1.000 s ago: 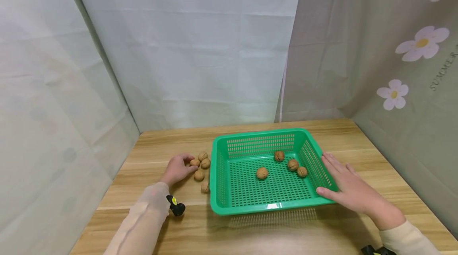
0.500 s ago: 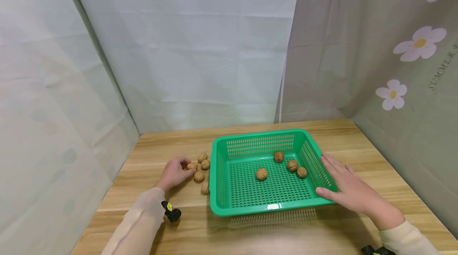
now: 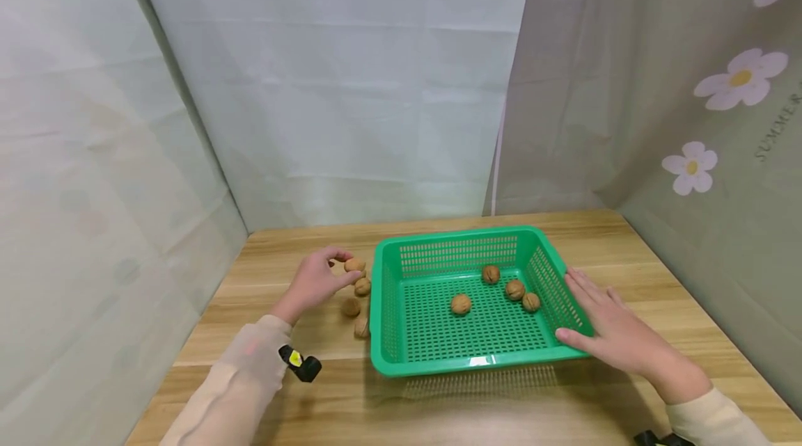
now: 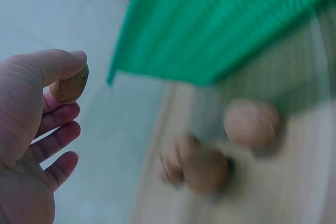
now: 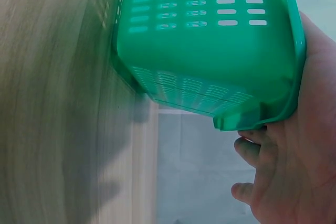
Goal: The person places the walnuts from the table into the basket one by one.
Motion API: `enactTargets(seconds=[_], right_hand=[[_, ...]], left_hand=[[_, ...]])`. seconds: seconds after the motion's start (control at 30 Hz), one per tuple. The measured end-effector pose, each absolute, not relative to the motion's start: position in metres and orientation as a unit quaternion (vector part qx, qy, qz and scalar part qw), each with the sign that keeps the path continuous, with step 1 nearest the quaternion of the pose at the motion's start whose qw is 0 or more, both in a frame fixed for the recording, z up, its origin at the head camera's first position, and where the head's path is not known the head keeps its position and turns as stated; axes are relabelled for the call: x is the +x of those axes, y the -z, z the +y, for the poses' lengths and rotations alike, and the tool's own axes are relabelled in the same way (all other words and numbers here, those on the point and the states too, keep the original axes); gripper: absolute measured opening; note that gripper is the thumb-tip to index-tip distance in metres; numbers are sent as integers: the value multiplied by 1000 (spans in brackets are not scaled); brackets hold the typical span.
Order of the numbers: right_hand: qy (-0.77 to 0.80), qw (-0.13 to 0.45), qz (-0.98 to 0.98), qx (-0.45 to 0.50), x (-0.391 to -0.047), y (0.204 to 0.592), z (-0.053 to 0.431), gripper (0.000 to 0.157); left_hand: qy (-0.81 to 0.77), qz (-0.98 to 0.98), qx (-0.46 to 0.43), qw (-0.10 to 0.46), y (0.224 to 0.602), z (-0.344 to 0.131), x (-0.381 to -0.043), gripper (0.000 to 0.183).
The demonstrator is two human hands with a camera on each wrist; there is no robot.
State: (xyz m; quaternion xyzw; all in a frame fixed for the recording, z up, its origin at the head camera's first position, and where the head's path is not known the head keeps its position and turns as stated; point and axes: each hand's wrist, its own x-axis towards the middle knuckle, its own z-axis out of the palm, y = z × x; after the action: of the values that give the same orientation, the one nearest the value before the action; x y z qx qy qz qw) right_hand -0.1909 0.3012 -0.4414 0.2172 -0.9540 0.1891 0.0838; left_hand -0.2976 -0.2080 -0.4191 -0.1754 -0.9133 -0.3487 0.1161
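A walnut (image 4: 71, 86) is pinched between the thumb and fingers of my left hand (image 3: 313, 280), held up above the wooden table to the left of the green basket (image 3: 432, 365). Three more walnuts lie below and beside this hand, among them a walnut (image 3: 351, 307) and another walnut (image 3: 361, 328) close to the basket's left side; they look blurred in the left wrist view. My right hand (image 3: 617, 331) rests on the basket's right rim, its fingers extended along the outside and the thumb over the front corner. Inside the basket sit several walnuts (image 3: 460, 304).
The wooden table (image 3: 301, 390) carries everything here. Pale curtains (image 3: 351, 84) close off the back and left sides, and a flowered curtain (image 3: 720, 237) hangs on the right. A small black camera (image 3: 301, 364) is strapped to the left wrist.
My left hand has picked up a walnut from the group on the table and moved it up and toward the back. The right hand and the basket have stayed put.
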Motion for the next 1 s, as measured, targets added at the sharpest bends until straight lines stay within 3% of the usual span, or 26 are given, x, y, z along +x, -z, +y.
enactTargets(seconds=[0.33, 1.0], right_hand=[[-195, 90, -953, 215, -189, 442, 301, 91], [-197, 80, -953, 216, -191, 442, 301, 90]], left_hand=[[355, -896, -255, 84, 385, -153, -301, 33], [363, -889, -276, 26, 380, -81, -337, 35]])
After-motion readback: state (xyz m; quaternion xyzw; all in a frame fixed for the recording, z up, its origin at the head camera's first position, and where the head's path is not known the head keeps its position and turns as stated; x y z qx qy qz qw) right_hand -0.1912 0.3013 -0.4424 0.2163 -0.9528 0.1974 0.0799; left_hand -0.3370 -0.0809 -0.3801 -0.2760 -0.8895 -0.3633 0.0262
